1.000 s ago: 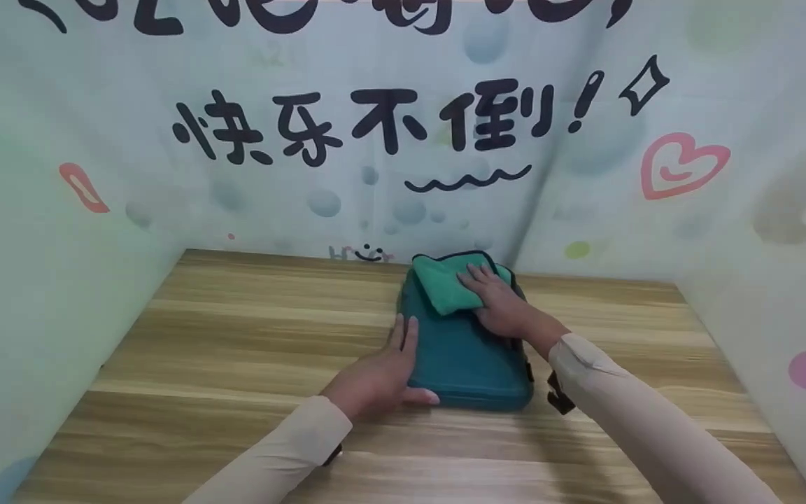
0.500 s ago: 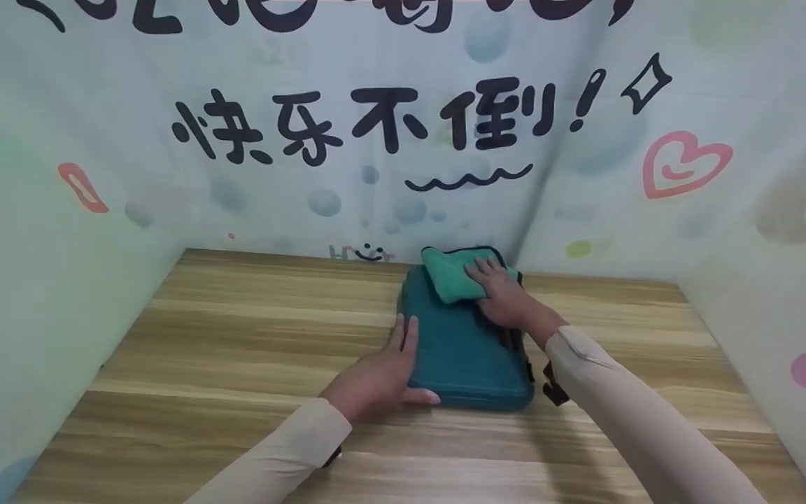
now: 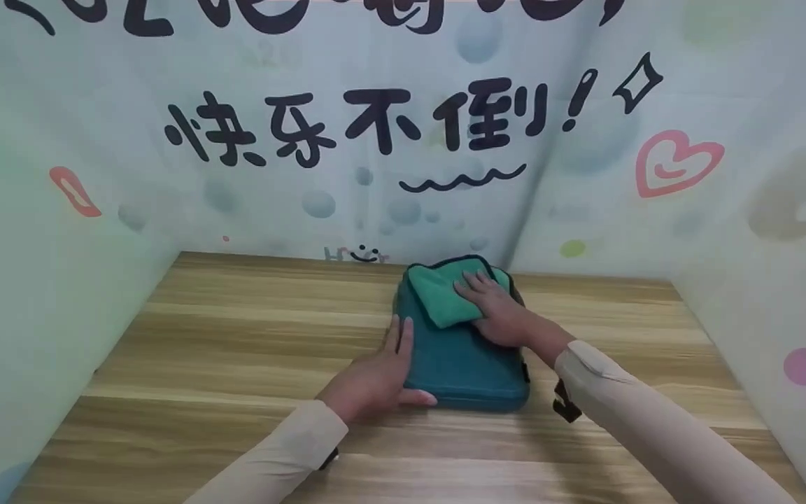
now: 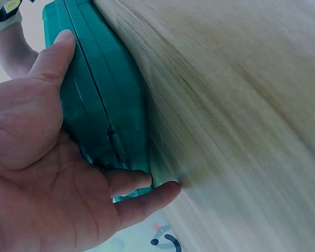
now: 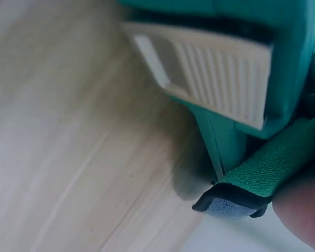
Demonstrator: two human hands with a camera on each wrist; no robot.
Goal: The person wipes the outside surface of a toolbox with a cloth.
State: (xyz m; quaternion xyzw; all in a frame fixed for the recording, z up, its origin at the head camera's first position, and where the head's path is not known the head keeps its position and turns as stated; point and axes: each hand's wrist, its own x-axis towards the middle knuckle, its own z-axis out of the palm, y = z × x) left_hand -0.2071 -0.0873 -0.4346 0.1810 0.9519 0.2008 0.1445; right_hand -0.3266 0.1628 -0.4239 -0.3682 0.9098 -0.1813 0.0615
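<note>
Teal case [image 3: 462,353] flat on wooden table [image 3: 235,336], near back wall. Left hand [image 3: 375,378] braces its near-left edge, fingers straight. Right hand [image 3: 497,315] presses green cloth [image 3: 438,297] flat on case's far end.

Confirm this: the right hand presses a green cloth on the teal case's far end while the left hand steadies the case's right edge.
One slip: the left hand steadies the teal case's left edge, not its right. The head view shows it, thumb at the near corner. The rest stands: the right hand presses the green cloth on the case's far end.
</note>
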